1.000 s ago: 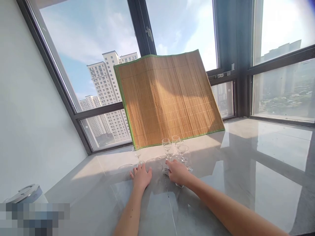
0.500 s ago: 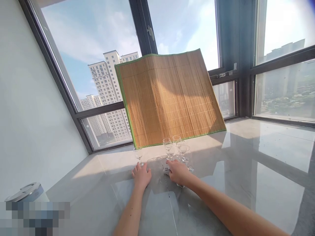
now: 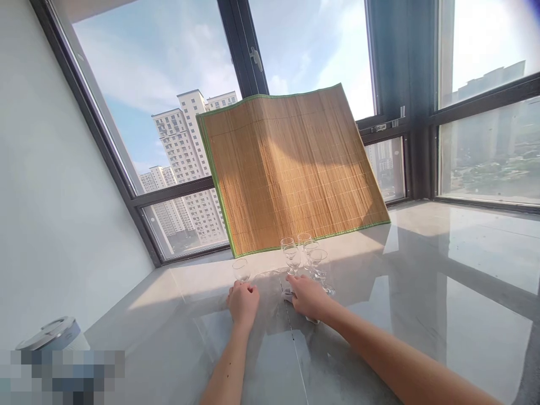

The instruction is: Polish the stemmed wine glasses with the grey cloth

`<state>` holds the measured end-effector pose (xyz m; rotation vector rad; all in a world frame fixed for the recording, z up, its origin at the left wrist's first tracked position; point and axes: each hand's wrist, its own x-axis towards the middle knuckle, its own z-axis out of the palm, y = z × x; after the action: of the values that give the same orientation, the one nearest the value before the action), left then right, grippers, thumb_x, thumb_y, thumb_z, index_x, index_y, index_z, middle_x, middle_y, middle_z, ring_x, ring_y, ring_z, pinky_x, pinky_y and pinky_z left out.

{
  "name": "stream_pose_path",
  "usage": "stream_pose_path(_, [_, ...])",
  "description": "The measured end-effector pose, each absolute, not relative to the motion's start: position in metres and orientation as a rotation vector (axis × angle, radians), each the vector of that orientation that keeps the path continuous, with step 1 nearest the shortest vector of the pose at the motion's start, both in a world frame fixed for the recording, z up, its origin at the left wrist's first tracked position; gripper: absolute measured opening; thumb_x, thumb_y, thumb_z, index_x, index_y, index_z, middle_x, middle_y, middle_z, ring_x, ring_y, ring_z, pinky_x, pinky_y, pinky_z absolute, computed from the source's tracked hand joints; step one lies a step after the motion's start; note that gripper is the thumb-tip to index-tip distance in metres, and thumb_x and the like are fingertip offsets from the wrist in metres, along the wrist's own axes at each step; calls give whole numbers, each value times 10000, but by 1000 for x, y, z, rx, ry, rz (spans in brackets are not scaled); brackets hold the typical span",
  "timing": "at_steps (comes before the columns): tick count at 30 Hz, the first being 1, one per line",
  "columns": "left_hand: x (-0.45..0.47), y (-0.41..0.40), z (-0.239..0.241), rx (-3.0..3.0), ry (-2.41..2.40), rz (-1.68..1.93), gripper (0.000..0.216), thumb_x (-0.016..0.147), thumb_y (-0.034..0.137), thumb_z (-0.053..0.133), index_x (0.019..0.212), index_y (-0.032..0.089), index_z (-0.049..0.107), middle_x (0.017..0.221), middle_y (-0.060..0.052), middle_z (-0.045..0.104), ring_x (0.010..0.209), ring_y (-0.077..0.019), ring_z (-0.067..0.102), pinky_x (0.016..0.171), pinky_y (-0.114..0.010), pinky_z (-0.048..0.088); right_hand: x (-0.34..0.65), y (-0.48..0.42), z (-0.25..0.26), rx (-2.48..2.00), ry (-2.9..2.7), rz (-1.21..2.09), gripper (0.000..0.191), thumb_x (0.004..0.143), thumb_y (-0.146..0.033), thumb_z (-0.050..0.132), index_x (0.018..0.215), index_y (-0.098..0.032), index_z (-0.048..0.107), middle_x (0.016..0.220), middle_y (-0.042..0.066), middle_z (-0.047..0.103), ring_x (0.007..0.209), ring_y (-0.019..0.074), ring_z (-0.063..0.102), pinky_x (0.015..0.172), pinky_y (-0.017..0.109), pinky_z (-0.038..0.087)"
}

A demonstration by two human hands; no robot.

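At lower centre, our left hand [image 3: 243,304] clamps its fingers beneath a clear, rounded glass [image 3: 241,268]; our right hand [image 3: 311,297] covers whitish, crumpled material [image 3: 288,295], finger grip unclear.

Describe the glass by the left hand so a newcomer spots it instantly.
Find the big tan mat leaning at the window. Just below its lower left corner, beyond the left hand, is a clear glass. It's the lone one; the other glasses cluster to its right, by the right hand.
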<state>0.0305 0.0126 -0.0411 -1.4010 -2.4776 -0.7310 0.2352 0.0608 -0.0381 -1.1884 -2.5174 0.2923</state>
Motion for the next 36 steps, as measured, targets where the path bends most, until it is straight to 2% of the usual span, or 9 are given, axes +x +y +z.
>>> stream_pose_path(3, [28, 10, -40, -1405, -2519, -833, 281, 836, 343, 499, 598, 213, 575, 874, -86, 673, 900, -261, 614, 795, -354, 431, 235, 58, -37, -1155, -2524, 261, 431, 775, -129, 498, 1204, -168, 516, 1096, 127, 644, 1031, 293, 546, 669, 310, 359])
stream_pose_path(7, [26, 11, -43, -1446, -2615, -886, 347, 841, 376, 505, 528, 228, 494, 588, -37, 606, 696, -227, 616, 691, -318, 400, 235, 49, -31, -1106, -2534, 259, 521, 742, -112, 514, 1258, -173, 475, 1123, 129, 617, 1033, 298, 528, 648, 303, 359])
stream_pose_path(10, [24, 14, -44, -1390, -2656, -968, 262, 832, 373, 527, 608, 239, 511, 635, -26, 641, 684, -221, 619, 637, -294, 378, 235, 45, -28, -1067, -2553, 331, 578, 730, -90, 528, 1296, -181, 452, 1140, 131, 602, 1071, 298, 517, 688, 303, 380])
stream_pose_path(13, [24, 18, -46, -1326, -2651, -1071, 79, 831, 318, 551, 830, 239, 548, 788, -27, 698, 746, -205, 640, 622, -266, 373, 235, 47, -31, -988, -2546, 441, 636, 711, -25, 518, 1319, -190, 436, 1166, 125, 590, 1097, 270, 524, 772, 295, 396])
stream_pose_path(15, [25, 20, -48, -1366, -2601, -1146, 115, 843, 260, 541, 954, 235, 535, 856, -20, 713, 784, -183, 646, 639, -246, 375, 234, 50, -35, -914, -2509, 498, 674, 709, 1, 504, 1348, -190, 407, 1203, 127, 572, 1094, 251, 537, 810, 293, 404])
stream_pose_path(19, [34, 20, -49, -1635, -2409, -1180, 123, 911, 268, 450, 926, 229, 565, 800, -2, 697, 733, -152, 621, 655, -231, 358, 230, 54, -41, -739, -2347, 549, 713, 724, 20, 463, 1392, -194, 334, 1231, 127, 558, 1068, 230, 559, 856, 313, 430])
stream_pose_path(24, [51, 10, -40, -1835, -2113, -892, 219, 867, 186, 464, 788, 205, 668, 780, -35, 684, 787, -183, 582, 857, -329, 354, 225, 53, -39, -506, -2135, 496, 686, 713, 39, 426, 1343, -229, 381, 1171, 93, 578, 1056, 215, 558, 904, 351, 452])
stream_pose_path(28, [60, 3, -32, -1760, -1915, -827, 234, 819, 131, 503, 760, 235, 704, 821, -40, 681, 922, -226, 543, 1036, -445, 255, 227, 52, -35, -473, -2101, 395, 668, 673, 44, 429, 1288, -216, 431, 1100, 89, 593, 1032, 226, 559, 885, 365, 471])
stream_pose_path(36, [65, 4, -35, -1827, -1887, -1026, 337, 704, -6, 454, 594, 232, 666, 789, -19, 676, 1024, -213, 548, 1113, -477, 157, 232, 59, -31, -543, -2015, 282, 664, 649, 51, 404, 1256, -215, 440, 1058, 80, 608, 1018, 224, 562, 868, 351, 471])
